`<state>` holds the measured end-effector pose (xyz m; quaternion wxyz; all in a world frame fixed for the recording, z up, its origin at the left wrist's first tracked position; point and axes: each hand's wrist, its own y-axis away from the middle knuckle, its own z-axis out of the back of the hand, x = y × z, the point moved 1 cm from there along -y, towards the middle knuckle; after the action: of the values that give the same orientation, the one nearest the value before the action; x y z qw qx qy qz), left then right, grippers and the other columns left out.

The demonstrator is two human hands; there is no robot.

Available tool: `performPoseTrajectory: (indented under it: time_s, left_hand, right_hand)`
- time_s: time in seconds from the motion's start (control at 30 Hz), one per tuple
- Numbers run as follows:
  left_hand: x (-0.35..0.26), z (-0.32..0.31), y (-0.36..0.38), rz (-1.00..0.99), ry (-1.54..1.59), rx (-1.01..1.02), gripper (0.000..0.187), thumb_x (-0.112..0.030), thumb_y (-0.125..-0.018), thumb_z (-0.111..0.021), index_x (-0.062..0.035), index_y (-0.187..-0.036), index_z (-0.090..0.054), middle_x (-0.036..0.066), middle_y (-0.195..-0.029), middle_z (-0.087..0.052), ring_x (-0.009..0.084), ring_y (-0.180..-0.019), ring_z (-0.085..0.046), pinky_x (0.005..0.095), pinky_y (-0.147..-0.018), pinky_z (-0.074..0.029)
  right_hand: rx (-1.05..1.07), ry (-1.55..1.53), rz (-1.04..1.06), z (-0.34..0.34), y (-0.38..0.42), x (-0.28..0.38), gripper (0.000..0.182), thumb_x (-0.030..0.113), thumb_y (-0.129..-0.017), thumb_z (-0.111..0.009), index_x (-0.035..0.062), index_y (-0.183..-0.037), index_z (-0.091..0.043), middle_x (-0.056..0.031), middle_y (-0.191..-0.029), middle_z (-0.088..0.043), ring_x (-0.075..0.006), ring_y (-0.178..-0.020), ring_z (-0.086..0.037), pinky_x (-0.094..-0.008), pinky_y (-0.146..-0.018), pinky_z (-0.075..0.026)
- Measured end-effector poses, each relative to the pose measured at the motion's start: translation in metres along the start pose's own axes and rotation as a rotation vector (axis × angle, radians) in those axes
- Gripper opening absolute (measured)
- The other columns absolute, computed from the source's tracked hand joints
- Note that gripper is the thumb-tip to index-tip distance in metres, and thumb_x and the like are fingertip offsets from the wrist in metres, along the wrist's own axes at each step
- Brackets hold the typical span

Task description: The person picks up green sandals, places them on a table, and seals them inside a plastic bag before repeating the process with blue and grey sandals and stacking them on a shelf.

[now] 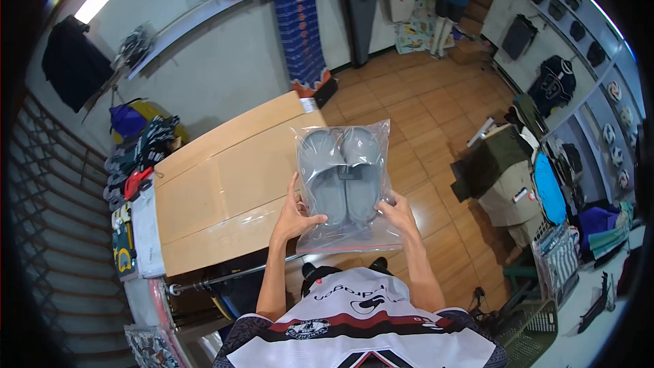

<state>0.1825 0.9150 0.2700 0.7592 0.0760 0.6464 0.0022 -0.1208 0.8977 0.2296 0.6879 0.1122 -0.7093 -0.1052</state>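
Observation:
A clear plastic bag with a pair of grey slide sandals [328,194] in it is held in front of my body, its red-edged seal toward me. My left hand [295,215] grips the bag's left side, thumb on top near a sandal's end. On the right side, my right hand [396,212] holds the bag with the thumb over its front. The bag's upper left part overlaps the edge of a large cardboard surface [225,184].
Folded clothes [146,143] are piled left of the cardboard. At the right are stacked garments [507,163], a green crate [531,327] and wall shelves with balls [608,133]. A patterned blue column [300,27] stands ahead on the tiled floor [381,88].

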Motion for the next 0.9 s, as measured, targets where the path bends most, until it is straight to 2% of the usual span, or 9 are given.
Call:
performPoseTrajectory:
  time_s: [0.07, 0.27, 0.37, 0.4, 0.43, 0.5, 0.6, 0.9]
  left_hand:
    - [-0.019, -0.045, -0.011, 0.071, -0.118, 0.073, 0.14, -0.013, -0.061, -0.1, -0.0154, -0.165, -0.006, 0.014, -0.106, -0.065, 0.0196, -0.09, -0.065, 0.0322, -0.074, -0.055]
    - [-0.045, -0.172, -0.051, -0.074, -0.018, 0.234, 0.142, -0.013, -0.059, -0.101, -0.0157, -0.165, -0.007, 0.017, -0.113, -0.066, 0.0198, -0.088, -0.066, 0.0326, -0.078, -0.055]
    - [-0.062, -0.218, -0.074, -0.114, -0.039, 0.317, 0.142, -0.014, -0.058, -0.102, -0.0154, -0.164, -0.008, 0.019, -0.119, -0.066, 0.0215, -0.094, -0.067, 0.0345, -0.08, -0.057]
    - [-0.066, -0.231, -0.083, -0.105, -0.032, 0.347, 0.141, -0.015, -0.058, -0.102, -0.016, -0.164, -0.009, 0.023, -0.13, -0.062, 0.0247, -0.101, -0.068, 0.037, -0.084, -0.058]
    - [-0.07, -0.242, -0.092, -0.136, -0.069, 0.351, 0.141, -0.015, -0.058, -0.102, -0.0162, -0.164, -0.009, 0.023, -0.132, -0.061, 0.0256, -0.103, -0.068, 0.0375, -0.085, -0.058]
    - [-0.077, -0.262, -0.111, -0.203, -0.141, 0.354, 0.141, -0.016, -0.058, -0.102, -0.0168, -0.164, -0.009, 0.024, -0.136, -0.059, 0.0273, -0.106, -0.067, 0.0386, -0.087, -0.059]
    - [-0.085, -0.288, -0.145, -0.202, -0.119, 0.402, 0.14, -0.016, -0.058, -0.102, -0.0176, -0.164, -0.01, 0.026, -0.138, -0.057, 0.0287, -0.105, -0.068, 0.0396, -0.088, -0.059]
    - [-0.114, -0.339, -0.274, -0.173, -0.088, 0.382, 0.131, -0.021, -0.06, -0.102, -0.0171, -0.159, -0.017, 0.023, -0.12, -0.064, 0.0297, -0.098, -0.071, 0.0413, -0.085, -0.061]
  right_hand:
    - [-0.061, -0.038, 0.032, 0.05, 0.01, 0.005, 0.037, 0.005, -0.079, -0.068, -0.003, -0.115, -0.071, -0.0027, -0.087, -0.068, -0.0106, -0.076, -0.061, -0.026, -0.068, -0.048]
    - [-0.25, 0.035, 0.097, 0.176, 0.049, 0.035, 0.042, 0.003, -0.078, -0.068, -0.0048, -0.119, -0.07, -0.0025, -0.089, -0.068, -0.0091, -0.078, -0.062, -0.0251, -0.07, -0.049]
    - [-0.347, 0.055, 0.095, 0.218, 0.06, 0.045, 0.043, 0.002, -0.078, -0.067, -0.0046, -0.12, -0.07, -0.0032, -0.091, -0.07, -0.0088, -0.079, -0.062, -0.0252, -0.071, -0.05]
    - [-0.374, 0.054, 0.096, 0.231, 0.059, 0.043, 0.043, 0.001, -0.078, -0.066, -0.0046, -0.121, -0.07, -0.0035, -0.092, -0.07, -0.0087, -0.079, -0.063, -0.0253, -0.072, -0.05]
    - [-0.399, 0.054, 0.098, 0.243, 0.057, 0.041, 0.043, 0.001, -0.078, -0.066, -0.0046, -0.121, -0.07, -0.0039, -0.093, -0.071, -0.0087, -0.08, -0.063, -0.0254, -0.072, -0.05]
    - [-0.461, 0.051, 0.111, 0.262, 0.048, 0.037, 0.05, 0.004, -0.077, -0.067, -0.0032, -0.126, -0.068, -0.0028, -0.086, -0.069, -0.0079, -0.073, -0.059, -0.0253, -0.069, -0.048]
    - [-0.535, 0.014, 0.125, 0.287, 0.032, 0.045, 0.054, 0.005, -0.076, -0.067, -0.0026, -0.129, -0.067, -0.0017, -0.083, -0.068, -0.0073, -0.071, -0.058, -0.0249, -0.068, -0.046]
    - [-0.548, 0.028, 0.121, 0.352, -0.08, 0.103, 0.055, 0.003, -0.077, -0.067, -0.0058, -0.131, -0.065, -0.0041, -0.093, -0.071, -0.0102, -0.079, -0.063, -0.0272, -0.075, -0.052]
